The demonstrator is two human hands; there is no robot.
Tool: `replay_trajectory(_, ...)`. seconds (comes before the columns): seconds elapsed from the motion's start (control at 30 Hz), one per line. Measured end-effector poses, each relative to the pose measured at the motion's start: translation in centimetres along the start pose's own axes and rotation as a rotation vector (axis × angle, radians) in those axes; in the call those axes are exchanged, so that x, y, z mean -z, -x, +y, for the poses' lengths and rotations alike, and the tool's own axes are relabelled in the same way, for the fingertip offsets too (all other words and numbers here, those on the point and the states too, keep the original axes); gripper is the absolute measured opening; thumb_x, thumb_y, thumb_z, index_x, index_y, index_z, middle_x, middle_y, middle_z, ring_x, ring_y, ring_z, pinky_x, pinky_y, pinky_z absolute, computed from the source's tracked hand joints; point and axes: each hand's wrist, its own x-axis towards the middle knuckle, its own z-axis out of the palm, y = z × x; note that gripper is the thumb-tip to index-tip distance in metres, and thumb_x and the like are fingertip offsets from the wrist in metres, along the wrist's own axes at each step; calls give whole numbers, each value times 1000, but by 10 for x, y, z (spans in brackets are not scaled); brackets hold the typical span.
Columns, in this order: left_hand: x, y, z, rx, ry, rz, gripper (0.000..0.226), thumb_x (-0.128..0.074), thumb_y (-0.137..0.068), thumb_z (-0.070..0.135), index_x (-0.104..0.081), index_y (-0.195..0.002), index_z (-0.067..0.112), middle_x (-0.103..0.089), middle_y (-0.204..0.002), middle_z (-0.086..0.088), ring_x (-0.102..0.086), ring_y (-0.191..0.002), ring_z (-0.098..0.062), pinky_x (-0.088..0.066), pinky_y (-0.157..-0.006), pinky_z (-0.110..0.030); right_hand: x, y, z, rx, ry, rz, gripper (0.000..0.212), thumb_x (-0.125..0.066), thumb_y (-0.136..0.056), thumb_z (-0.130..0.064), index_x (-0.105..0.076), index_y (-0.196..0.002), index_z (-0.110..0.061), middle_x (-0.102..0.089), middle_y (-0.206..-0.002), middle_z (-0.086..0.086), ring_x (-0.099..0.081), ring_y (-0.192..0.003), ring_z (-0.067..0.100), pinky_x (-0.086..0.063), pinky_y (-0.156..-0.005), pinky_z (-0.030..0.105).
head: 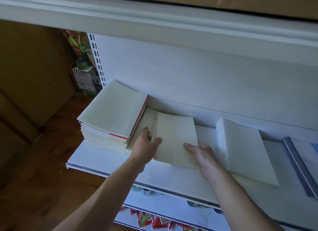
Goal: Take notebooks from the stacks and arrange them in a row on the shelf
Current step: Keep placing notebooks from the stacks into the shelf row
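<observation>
Head camera looks down at a big white shelf (pixel 106 163) with a white back wall (pixel 189 72) behind it. A brown wood floor (pixel 43 179) is down on the left. On the left end of the shelf sits a tall stack (pixel 111 113) of notebooks. Near the right lies another pale pile (pixel 244 150), and a grey-blue folder (pixel 299 165) is at the far right. Between the two piles is one pale notebook (pixel 175 136), low on the shelf. The left hand (pixel 146 144) holds its left edge, thumb on top and fingers tucked at the side. The right hand (pixel 201 153) pinches its right edge, thumb on the cover. Red snack packets (pixel 154 220) hang below.
</observation>
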Motion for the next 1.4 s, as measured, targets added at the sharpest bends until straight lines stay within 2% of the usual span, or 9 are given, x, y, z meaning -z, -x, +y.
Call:
replay_trajectory(0.1,-1,4,7,33,198,-1,72,-66,-75,34,-43,-140,16,-61,-127,-3,-60,-110,-21,-49,-94,-35,-3,13,-4,49,-1,-41,15,-70,-84,-14,-68,-99,-9,-74,-96,9,-69,-85,25,-54,-85,39)
replay_trajectory(0.27,-21,18,17,-104,196,10,46,-53,-94,19,-39,-137,31,-62,-112,3,-60,-94,-17,-51,-83,-37,19,38,-27,247,174,92,46,-63,-89,-29,-48,-132,-18,-53,-132,-5,-54,-118,20,-40,-96,29)
replay_trajectory(0.47,-101,40,37,-164,305,-144,25,-47,-99,17,-53,-119,31,-66,-105,7,-62,-93,-14,-52,-76,-31,99,63,-46,362,393,273,23,-52,-92,-29,-47,-111,-18,-59,-96,0,-56,-83,19,-45,-76,36)
replay_trajectory(0.67,-166,51,35,-238,173,-237,29,-42,-101,16,-48,-115,41,-66,-104,11,-63,-89,-3,-50,-75,-22,158,56,-28,265,507,382,19,-45,-95,-25,-43,-110,-14,-56,-91,2,-51,-71,14,-35,-57,28)
replay_trajectory(0.87,-197,42,24,-343,-141,-183,34,-41,-99,26,-42,-133,25,-49,-122,6,-48,-116,-20,-44,-101,-44,185,31,-4,187,571,375,33,-44,-95,-30,-42,-123,-13,-58,-113,10,-57,-90,26,-42,-67,32)
replay_trajectory(1.0,-203,39,27,-191,-54,-334,28,-35,-103,25,-36,-130,29,-54,-121,-4,-57,-103,-21,-55,-87,-38,194,24,7,173,545,251,60,-41,-100,-33,-17,-153,-22,-25,-159,-1,-34,-141,20,-29,-111,34)
replay_trajectory(1.1,-203,34,35,-126,72,-382,32,-37,-104,19,-36,-132,32,-57,-118,0,-59,-99,-14,-52,-75,-22,204,24,5,191,405,182,57,-41,-102,-31,-18,-154,-28,-20,-160,-7,-24,-145,15,-23,-114,32)
replay_trajectory(1.3,-222,21,43,-136,11,-289,36,-36,-101,25,-35,-137,34,-55,-128,-6,-57,-109,-26,-50,-97,-47,205,16,9,214,195,150,56,-43,-102,-23,-20,-153,-30,-26,-157,-9,-28,-142,11,-23,-104,22)
replay_trajectory(1.4,-226,18,41,-91,57,-290,38,-37,-102,25,-36,-138,36,-57,-125,-3,-58,-108,-25,-50,-95,-43,212,12,10,192,125,120,57,-44,-102,-23,-20,-153,-31,-27,-156,-10,-28,-141,10,-24,-106,24)
